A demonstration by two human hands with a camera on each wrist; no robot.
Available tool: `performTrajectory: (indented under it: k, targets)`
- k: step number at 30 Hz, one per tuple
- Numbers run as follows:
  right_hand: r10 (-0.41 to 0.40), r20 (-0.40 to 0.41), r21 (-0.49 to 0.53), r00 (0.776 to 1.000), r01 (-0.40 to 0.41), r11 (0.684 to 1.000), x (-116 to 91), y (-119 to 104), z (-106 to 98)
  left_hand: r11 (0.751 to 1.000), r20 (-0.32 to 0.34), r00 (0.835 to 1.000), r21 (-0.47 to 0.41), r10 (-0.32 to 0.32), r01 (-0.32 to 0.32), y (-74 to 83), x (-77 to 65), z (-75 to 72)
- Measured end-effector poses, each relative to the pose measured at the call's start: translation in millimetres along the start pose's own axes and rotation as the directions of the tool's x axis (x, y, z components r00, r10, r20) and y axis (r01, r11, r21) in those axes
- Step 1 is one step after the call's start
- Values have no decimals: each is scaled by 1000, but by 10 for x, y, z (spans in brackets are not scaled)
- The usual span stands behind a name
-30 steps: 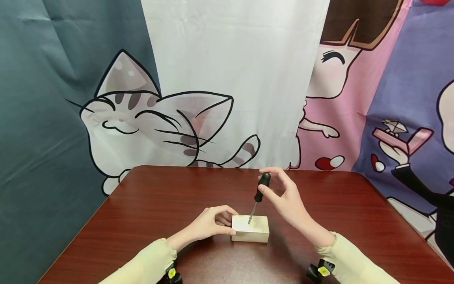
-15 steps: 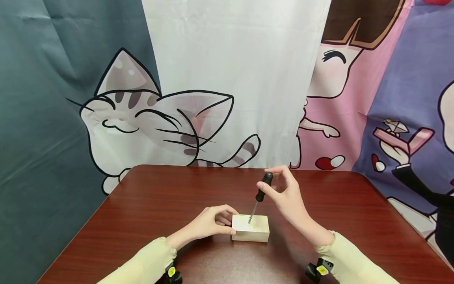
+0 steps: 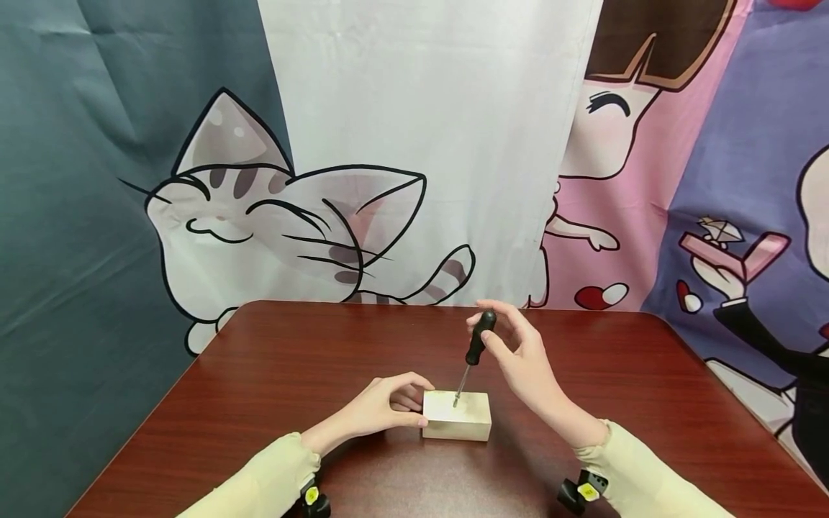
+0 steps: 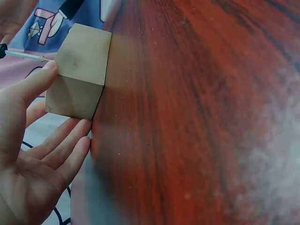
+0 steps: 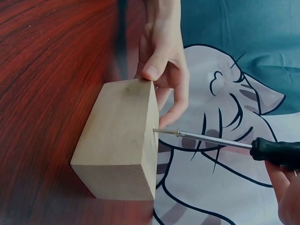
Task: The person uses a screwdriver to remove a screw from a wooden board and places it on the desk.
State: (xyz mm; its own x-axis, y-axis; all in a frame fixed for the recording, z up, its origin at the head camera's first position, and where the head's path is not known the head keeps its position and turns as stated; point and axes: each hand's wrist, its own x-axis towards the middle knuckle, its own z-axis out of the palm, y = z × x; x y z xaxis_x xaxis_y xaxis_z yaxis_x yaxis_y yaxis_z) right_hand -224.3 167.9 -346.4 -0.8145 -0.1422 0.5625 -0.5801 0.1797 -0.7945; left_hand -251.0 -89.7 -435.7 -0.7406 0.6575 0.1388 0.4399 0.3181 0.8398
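A pale wooden block point(image 3: 457, 419) lies on the table. My left hand point(image 3: 386, 410) grips its left end, thumb at the near side and fingers at the far side; the left wrist view shows the thumb on the block's point(image 4: 84, 54) edge. My right hand point(image 3: 523, 360) holds the black handle of a screwdriver point(image 3: 476, 345) between thumb and fingers, the tool leaning slightly right. In the right wrist view, the screwdriver's shaft point(image 5: 215, 140) meets the head of a screw point(image 5: 167, 131). That screw stands in the block's top face, with much of its thread showing.
The reddish-brown wooden table point(image 3: 311, 352) runs out around the block on all sides. Behind it hangs a cloth backdrop point(image 3: 414, 108) printed with a cartoon cat and figures. Small dark devices are strapped at both wrists, over pale sleeves point(image 3: 259, 475).
The fingers of my right hand have shifted round the screwdriver's handle, and the handle has swayed slightly right and back. My left hand and the block stay in place.
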Motion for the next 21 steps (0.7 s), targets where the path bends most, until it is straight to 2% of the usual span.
performTrajectory:
  k: [3,10,21]
  targets:
    - [-6,-23,37,1000,7,999,-7,2,28,1000,-2,1000,-2,0,0,-6,4,3]
    - [46,-145,-80,988,-58,995,-6,-7,54,1000,8,1000,-6,-8,8,6,17,-9]
    - [43,-61,-74,997,-48,996,-2,-29,8,1000,23,999,-2,-26,26,27,35,-24]
